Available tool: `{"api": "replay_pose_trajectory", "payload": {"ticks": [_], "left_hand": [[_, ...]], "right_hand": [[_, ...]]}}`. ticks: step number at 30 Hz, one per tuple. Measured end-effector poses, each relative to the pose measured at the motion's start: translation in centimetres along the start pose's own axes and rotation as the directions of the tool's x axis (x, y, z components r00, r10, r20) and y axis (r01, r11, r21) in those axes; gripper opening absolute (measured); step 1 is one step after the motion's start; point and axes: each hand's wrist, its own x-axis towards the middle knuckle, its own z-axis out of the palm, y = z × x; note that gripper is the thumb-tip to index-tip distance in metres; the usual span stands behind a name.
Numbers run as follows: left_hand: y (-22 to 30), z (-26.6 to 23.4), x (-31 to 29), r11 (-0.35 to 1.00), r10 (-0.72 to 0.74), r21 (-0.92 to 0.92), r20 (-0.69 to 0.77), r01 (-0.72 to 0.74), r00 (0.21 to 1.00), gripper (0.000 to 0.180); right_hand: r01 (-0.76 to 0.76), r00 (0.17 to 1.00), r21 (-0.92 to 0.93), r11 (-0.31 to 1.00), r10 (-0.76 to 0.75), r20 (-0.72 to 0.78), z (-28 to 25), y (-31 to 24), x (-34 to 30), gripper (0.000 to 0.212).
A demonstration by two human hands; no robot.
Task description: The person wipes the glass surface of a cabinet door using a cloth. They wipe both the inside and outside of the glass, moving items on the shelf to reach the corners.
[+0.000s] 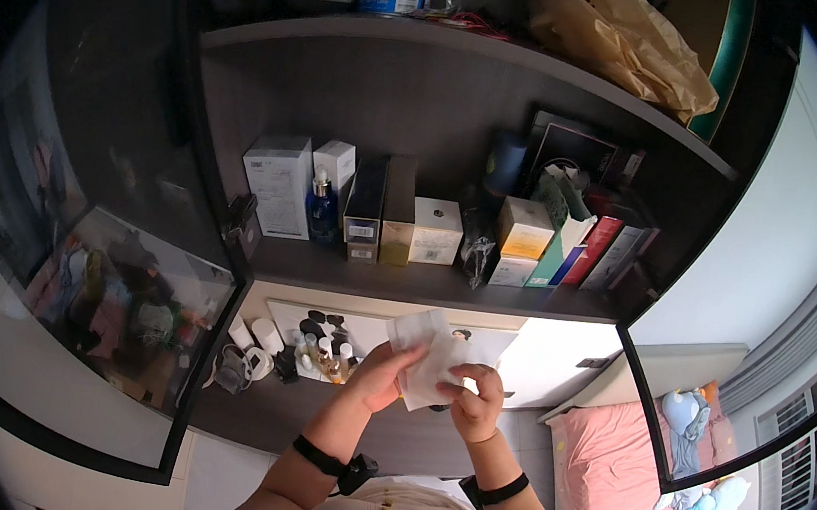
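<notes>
A thin white tissue (432, 365), folded and slightly see-through, is held up between my two hands in front of the cabinet. My left hand (380, 376) grips its left side, thumb lying across the front. At its right edge my right hand (479, 402) pinches it between thumb and curled fingers. Behind and above the hands runs a dark shelf (327, 274) with several cosmetic boxes: a white box (276, 191), a cream box (436, 233) and an orange-and-white box (525, 229). A blue dropper bottle (322, 208) stands among them.
Glass doors with black frames (209, 373) (641, 409) swing open on both sides. Below the shelf, small bottles (326, 354) and white jars (267, 336) stand on a dark desktop (262, 414). A brown paper bag (620, 38) lies above; a pink bed (605, 465) is at right.
</notes>
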Motion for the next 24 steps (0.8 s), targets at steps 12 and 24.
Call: {"api": "replay_pose_trajectory", "payload": {"ticks": [12, 24], "left_hand": [[-0.8, 1.4, -0.3, 0.927, 0.228, 0.310, -0.023, -0.210, 0.973, 0.027], [1.4, -0.2, -1.0, 0.799, 0.383, 0.549, -0.147, -0.247, 0.912, 0.028]], "right_hand": [[-0.754, 0.626, 0.419, 0.506, 0.746, 0.227, 1.6, 0.0, -0.7, 0.024], [-0.669, 0.571, 0.704, 0.239, 0.772, 0.280, 1.9, 1.9, -2.2, 0.020]]}}
